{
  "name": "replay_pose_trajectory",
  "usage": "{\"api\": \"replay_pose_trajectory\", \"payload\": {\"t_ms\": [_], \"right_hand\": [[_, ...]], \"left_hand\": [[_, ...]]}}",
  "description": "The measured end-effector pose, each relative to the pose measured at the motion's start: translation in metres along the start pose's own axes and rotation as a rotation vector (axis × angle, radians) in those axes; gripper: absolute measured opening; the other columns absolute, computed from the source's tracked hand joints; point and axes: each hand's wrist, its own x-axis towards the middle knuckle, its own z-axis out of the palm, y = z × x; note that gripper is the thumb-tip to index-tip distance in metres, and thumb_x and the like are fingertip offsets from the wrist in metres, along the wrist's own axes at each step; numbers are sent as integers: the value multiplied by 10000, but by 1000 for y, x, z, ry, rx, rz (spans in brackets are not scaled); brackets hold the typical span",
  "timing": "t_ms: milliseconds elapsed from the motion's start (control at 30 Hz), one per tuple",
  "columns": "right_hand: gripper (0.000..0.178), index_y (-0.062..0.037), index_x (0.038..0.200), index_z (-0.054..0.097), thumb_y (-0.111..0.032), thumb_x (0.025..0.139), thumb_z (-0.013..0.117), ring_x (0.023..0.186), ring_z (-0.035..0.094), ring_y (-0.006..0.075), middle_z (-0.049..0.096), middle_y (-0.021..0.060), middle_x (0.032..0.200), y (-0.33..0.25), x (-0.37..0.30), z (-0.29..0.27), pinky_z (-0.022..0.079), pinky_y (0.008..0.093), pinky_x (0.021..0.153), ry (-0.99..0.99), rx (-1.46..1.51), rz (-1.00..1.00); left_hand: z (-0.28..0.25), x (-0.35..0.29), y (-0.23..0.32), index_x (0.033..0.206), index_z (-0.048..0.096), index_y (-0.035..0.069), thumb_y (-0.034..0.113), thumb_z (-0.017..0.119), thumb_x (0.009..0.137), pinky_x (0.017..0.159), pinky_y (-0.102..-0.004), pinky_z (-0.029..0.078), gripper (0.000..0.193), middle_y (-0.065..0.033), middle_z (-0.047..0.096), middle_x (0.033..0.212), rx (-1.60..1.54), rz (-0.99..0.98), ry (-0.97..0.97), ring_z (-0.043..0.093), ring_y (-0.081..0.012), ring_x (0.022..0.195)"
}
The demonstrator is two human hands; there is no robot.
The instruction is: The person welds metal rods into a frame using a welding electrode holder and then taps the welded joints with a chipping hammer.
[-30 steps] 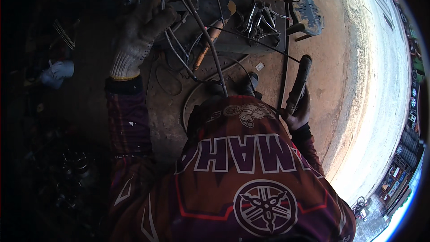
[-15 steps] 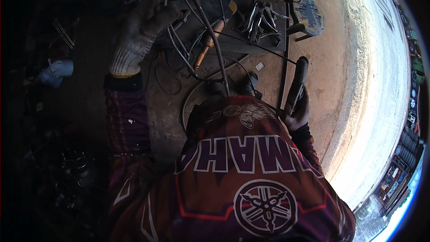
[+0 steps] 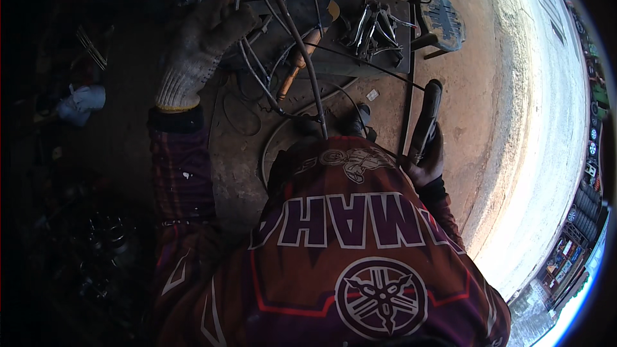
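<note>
My left hand [image 3: 215,38], in a whitish knitted glove, is closed on the bent metal-rod frame [image 3: 254,64] at the upper left; its far fingers are lost in shadow. My right hand [image 3: 429,166] grips a black electrode holder [image 3: 429,112] on the right. From the holder's tip a thin dark welding rod [image 3: 373,64] runs leftward across to the frame. A thicker rod of the frame [image 3: 307,58] slants down close to my body. Behind it lies a wooden-handled tool [image 3: 299,64], its head hidden.
Several locking pliers [image 3: 379,33] lie heaped on a dark metal table [image 3: 340,61]. Right of it stands a worn blue-black stool [image 3: 442,22]. A cable [image 3: 265,154] loops over the floor near my shoes [image 3: 363,115]. A pale crumpled item [image 3: 83,103] sits far left in shadow.
Almost nothing differs. My left forearm has shifted very slightly to the left; the right hand, holder and welding rod stay nearly still.
</note>
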Motion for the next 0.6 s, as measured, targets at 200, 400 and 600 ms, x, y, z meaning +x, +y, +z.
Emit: {"api": "replay_pose_trajectory", "payload": {"t_ms": [200, 400, 600], "right_hand": [[1087, 49, 1422, 249, -386, 603, 816, 1199, 485, 250, 471, 165, 1299, 1, 2, -1, 398, 381, 1001, -13, 39, -9], [1095, 50, 1424, 245, -397, 606, 821, 1206, 480, 250, 467, 166, 1306, -3, 5, 1, 397, 386, 1004, -20, 54, -28], [1055, 37, 1428, 237, -331, 622, 811, 1188, 494, 258, 472, 168, 1293, -8, 0, 1, 410, 392, 992, -7, -24, -46]], "left_hand": [[4, 4, 3, 1214, 514, -31, 102, 439, 988, 821, -241, 472, 273, -45, 572, 923, 8, -16, 17, 577, -124, 850], [-2, 5, -7, 1172, 544, -4, 109, 479, 972, 720, -229, 449, 238, -4, 549, 823, -186, 3, 9, 545, -73, 740], [2, 2, 7, 1233, 555, 24, 87, 562, 935, 747, -232, 489, 305, -39, 622, 950, 285, 183, -64, 605, -94, 845]]}}
